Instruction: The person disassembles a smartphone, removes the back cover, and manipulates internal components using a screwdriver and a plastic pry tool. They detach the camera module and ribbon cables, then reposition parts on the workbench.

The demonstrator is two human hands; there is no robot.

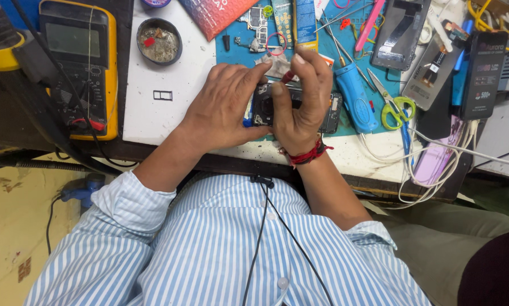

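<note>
At 9 o'clock a yellow meter lies on the bench. The left hand grasps the opened phone at centre, and the right hand pinches a small red-tipped tool over it. A blue screwdriver and green scissors lie at 3 o'clock.

Between the hands lies a black opened phone. Just right of them: a bright blue plastic screwdriver handle and green-handled scissors. Far left sits a yellow-and-black multimeter. Below, a blue-and-white striped shirt; a red thread wristband.
</note>
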